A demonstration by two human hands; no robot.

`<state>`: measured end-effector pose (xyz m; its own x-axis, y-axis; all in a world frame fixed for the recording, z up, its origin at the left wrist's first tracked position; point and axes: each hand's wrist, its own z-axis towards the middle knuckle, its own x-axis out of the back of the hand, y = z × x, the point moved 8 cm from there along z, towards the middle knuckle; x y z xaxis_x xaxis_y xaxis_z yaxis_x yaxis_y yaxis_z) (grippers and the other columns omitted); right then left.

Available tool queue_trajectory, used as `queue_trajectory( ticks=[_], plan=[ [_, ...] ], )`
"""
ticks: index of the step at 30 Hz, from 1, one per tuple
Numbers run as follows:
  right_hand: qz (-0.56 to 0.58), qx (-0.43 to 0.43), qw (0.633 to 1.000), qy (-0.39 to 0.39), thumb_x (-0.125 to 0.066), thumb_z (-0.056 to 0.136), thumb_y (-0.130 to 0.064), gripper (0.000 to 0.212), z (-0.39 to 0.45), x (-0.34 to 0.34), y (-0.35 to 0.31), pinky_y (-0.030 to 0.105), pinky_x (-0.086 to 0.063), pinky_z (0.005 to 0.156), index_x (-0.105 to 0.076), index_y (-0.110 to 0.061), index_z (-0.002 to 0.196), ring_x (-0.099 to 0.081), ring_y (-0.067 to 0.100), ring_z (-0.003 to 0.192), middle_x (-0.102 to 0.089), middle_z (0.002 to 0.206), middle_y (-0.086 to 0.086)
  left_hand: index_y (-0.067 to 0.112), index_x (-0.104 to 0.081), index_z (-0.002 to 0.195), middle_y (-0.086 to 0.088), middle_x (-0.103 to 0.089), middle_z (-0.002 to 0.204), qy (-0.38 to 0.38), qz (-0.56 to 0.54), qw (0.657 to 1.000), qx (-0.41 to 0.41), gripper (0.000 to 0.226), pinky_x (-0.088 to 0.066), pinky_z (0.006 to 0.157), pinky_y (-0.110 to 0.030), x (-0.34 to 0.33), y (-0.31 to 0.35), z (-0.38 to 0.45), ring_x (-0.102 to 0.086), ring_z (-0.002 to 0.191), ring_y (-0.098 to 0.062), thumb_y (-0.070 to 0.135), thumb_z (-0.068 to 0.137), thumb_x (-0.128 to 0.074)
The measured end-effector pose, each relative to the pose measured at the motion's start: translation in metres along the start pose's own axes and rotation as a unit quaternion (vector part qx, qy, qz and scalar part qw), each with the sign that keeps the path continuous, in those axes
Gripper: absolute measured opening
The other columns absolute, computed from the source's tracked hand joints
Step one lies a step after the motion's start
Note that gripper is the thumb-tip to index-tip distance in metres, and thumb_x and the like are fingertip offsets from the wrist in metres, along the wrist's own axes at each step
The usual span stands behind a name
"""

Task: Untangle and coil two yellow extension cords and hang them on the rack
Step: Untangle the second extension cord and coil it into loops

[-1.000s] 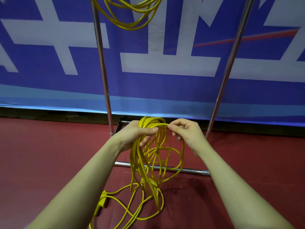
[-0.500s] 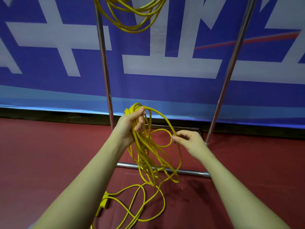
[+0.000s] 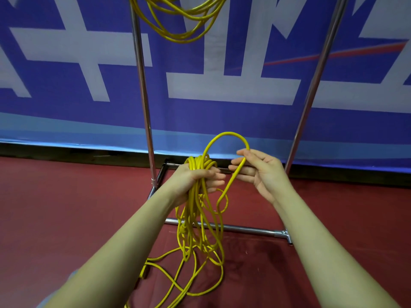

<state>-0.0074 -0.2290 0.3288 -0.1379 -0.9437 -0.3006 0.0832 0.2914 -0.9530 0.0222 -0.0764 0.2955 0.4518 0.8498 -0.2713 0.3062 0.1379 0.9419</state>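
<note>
Left hand (image 3: 191, 178) fingers curled round coiled cord (image 3: 195, 218); right hand (image 3: 260, 172) pinching its loop

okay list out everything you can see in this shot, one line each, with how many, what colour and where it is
Coiled cord: one, yellow, hanging between the rack's poles at top centre; its top is out of view.
Loose cord: one, yellow, bunched loops held at centre, the rest trailing down onto the floor.
Plug: one, yellow, on the floor, lower centre.
Rack: one, silver metal, two upright poles and base bars on the floor.
Banner: one, blue with white shapes, along the back.
Floor: one, dark red.
Left hand: grips the bunched loops.
Right hand: holds one strand that arches up in a loop.
</note>
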Motion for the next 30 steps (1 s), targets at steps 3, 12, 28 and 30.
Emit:
queue_trajectory(
  ticks=[3,12,28,30],
  plan=[
    [0.01,0.008,1.0,0.012,-0.053,0.094,-0.015,0.013,0.001,-0.003,-0.006,0.028,-0.058,0.058,-0.064,-0.008,0.094,-0.072,0.019,0.07,-0.073,0.074,0.006,0.002,-0.065,0.095,-0.015,-0.074,0.09,-0.022,0.03,0.999,-0.007,0.012,-0.057,0.076,-0.032,-0.007,-0.006,0.0,-0.072,0.084,-0.025,-0.004,0.089,-0.055],
    [0.027,0.003,0.999,0.04,-0.055,0.093,-0.014,0.012,0.01,0.004,0.002,0.028,-0.059,0.066,-0.064,-0.007,0.095,-0.072,0.018,0.074,-0.072,0.078,0.006,0.001,-0.06,0.089,-0.015,-0.072,0.083,-0.091,0.042,0.994,0.031,0.011,-0.058,0.059,-0.028,-0.024,-0.017,0.0,-0.073,0.071,-0.023,-0.01,0.088,-0.057],
    [-0.179,-0.082,0.973,-0.119,-0.061,0.087,-0.001,0.012,-0.001,-0.02,0.055,0.014,-0.05,0.064,-0.065,-0.013,0.088,-0.064,0.001,0.063,-0.069,0.069,-0.006,0.007,-0.061,0.092,-0.008,-0.075,0.085,0.031,-0.138,0.986,-0.085,0.01,-0.061,0.066,-0.033,0.008,0.028,0.013,-0.074,0.076,-0.021,-0.001,0.092,-0.053],
    [-0.183,-0.077,0.973,-0.116,-0.062,0.085,0.002,0.014,0.0,-0.022,0.054,0.013,-0.05,0.061,-0.065,-0.012,0.086,-0.063,0.0,0.06,-0.068,0.065,-0.007,0.007,-0.06,0.091,-0.009,-0.075,0.086,0.036,-0.147,0.985,-0.085,0.01,-0.061,0.064,-0.033,0.011,0.029,0.013,-0.074,0.077,-0.021,-0.001,0.092,-0.053]
  ],
)
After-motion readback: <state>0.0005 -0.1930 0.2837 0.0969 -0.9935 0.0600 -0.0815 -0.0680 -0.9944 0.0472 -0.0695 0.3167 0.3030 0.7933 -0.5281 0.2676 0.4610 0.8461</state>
